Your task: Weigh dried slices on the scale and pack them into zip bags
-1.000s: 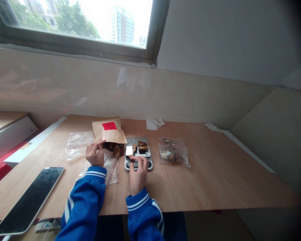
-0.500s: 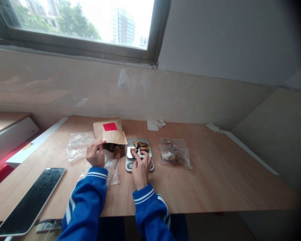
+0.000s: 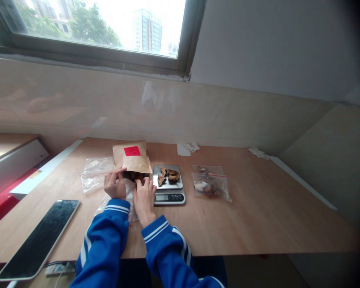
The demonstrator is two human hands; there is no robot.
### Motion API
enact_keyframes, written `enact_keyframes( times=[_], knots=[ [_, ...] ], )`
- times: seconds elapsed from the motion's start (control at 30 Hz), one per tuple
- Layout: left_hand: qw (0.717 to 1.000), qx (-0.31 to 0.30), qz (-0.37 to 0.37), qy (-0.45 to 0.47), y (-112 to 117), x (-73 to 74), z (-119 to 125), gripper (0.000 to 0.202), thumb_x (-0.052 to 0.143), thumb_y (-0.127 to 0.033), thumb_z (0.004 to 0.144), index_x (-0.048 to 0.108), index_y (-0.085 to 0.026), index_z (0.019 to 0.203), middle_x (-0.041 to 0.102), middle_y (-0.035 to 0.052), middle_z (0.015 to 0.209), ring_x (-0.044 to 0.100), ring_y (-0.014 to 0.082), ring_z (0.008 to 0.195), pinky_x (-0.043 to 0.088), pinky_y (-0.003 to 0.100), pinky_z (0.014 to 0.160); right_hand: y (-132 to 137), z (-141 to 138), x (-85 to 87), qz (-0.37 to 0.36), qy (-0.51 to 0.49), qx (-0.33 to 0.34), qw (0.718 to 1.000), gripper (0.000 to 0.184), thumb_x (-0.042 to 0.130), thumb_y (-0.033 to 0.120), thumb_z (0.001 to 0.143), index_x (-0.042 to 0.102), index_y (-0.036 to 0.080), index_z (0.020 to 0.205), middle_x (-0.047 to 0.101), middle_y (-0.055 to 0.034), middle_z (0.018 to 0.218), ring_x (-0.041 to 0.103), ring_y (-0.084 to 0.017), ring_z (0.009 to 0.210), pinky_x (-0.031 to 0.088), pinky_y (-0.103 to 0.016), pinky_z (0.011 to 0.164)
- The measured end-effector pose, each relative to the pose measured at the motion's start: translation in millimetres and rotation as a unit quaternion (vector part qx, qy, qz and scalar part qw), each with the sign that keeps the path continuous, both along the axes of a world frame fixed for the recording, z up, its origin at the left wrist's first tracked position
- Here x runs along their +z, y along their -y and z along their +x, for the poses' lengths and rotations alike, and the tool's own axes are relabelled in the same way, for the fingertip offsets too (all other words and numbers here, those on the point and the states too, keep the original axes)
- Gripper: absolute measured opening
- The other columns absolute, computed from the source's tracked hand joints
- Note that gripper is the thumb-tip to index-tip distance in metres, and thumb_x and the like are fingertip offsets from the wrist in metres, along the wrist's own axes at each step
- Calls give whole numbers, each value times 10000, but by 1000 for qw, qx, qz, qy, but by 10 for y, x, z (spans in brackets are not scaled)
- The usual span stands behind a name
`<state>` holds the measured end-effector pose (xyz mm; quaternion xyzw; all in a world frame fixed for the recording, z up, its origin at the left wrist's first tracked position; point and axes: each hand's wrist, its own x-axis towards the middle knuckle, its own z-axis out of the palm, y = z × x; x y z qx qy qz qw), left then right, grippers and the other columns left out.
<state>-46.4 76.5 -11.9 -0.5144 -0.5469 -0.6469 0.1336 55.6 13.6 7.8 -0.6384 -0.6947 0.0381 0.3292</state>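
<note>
A brown paper bag point(image 3: 133, 164) with a red label lies with its mouth toward me, dark brown dried pieces point(image 3: 134, 176) showing inside. My left hand point(image 3: 115, 185) pinches the left edge of that mouth. At the right of the opening, my right hand point(image 3: 144, 196) has its fingers curled in among the pieces; its fingertips are hidden, so what they grip does not show. Just right of this hand stands a kitchen scale point(image 3: 170, 197). Several curled dried brown slices point(image 3: 173, 176) rest on its metal plate. The digits on the display are too small to read.
Clear zip bags point(image 3: 96, 170) lie left of and under my hands. Right of the scale is a zip bag of dried pieces point(image 3: 211, 187). A large phone point(image 3: 39, 240) lies at the front left. Crumpled tissue point(image 3: 192, 147) and white paper point(image 3: 183, 150) are by the wall.
My right hand has moved left from over the scale plate to the mouth of the paper bag, uncovering the scale's display and slices. My left hand stays on the bag's edge.
</note>
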Motion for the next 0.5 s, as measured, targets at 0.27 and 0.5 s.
enact_keyframes(
  times=[0.27, 0.5],
  knots=[
    [1000, -8, 10, 1, -19, -30, -9, 175, 550, -229, 869, 724, -221, 865, 712, 53, 939, 579, 171, 824, 445, 303, 729, -11, 53, -6, 29, -50, 6, 998, 157, 557, 180, 871, 654, 220, 987, 591, -99, 1017, 518, -258, 988, 392, -408, 855],
    [1000, -1, -1, -1, -17, -27, -22, 166, 560, -221, 862, 726, -218, 850, 713, 49, 934, 584, 165, 812, 447, 301, 725, 347, 509, 36, 128, -158, 22, 979, 161, 577, 192, 862, 680, 254, 970, 613, -41, 1022, 553, -188, 984, 375, -343, 879]
  ],
)
